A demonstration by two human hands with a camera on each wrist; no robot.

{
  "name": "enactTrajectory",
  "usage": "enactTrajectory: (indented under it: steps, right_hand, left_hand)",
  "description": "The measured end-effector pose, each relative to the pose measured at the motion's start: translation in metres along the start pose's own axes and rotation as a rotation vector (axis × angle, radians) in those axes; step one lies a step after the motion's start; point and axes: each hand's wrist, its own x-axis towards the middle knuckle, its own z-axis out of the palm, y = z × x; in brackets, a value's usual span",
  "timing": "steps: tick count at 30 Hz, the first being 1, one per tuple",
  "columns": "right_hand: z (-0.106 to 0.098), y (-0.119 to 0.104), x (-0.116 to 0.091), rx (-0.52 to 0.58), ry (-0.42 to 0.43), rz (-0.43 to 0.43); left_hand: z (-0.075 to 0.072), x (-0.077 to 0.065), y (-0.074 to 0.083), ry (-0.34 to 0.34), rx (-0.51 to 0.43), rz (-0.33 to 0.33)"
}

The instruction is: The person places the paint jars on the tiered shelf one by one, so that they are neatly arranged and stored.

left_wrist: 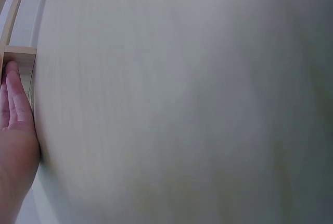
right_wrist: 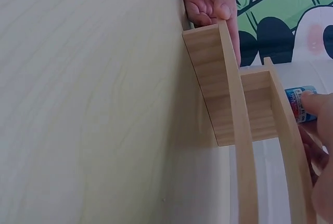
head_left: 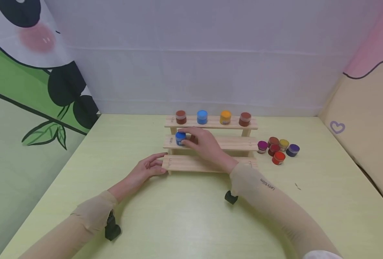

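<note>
A three-tier wooden rack [head_left: 207,164] stands on the table. My right hand [head_left: 205,144] reaches over the lowest tier and pinches a small blue paint jar [head_left: 179,139] between thumb and fingers, at the left end of the middle tier. The same jar [right_wrist: 298,103] shows upright against the middle board in the right wrist view. At the left end of the lowest tier, my left hand [head_left: 147,168] holds the rack, thumb at the board's front corner and a finger behind it. Brown, light blue, orange and brown jars [head_left: 202,117] line the top tier.
Right of the rack, several loose jars [head_left: 278,158] in purple, brown, dark red, yellow, red and dark blue stand grouped on the table [head_left: 185,223]. A pale cloth backdrop [head_left: 207,79] hangs behind the table. Black wrist cameras [head_left: 112,227] hang below both forearms.
</note>
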Motion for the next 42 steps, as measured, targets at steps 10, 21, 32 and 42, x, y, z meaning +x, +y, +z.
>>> enactTrajectory:
  steps: [10,21,32,42]
  right_hand:
    - [0.004,0.002,-0.002,-0.022,0.045,-0.041]
    - [0.005,0.003,-0.002,-0.029,0.038,-0.043]
    - [-0.001,0.004,-0.004,0.042,0.025,-0.029]
    - [-0.011,0.005,-0.011,0.094,0.031,-0.020]
  left_hand:
    - [0.001,-0.001,0.002,0.016,0.014,-0.021]
    - [0.002,-0.002,0.001,0.008,0.007,-0.007]
    - [0.001,0.000,0.000,0.009,0.004,-0.001]
    - [0.001,0.002,-0.002,0.018,0.012,-0.002]
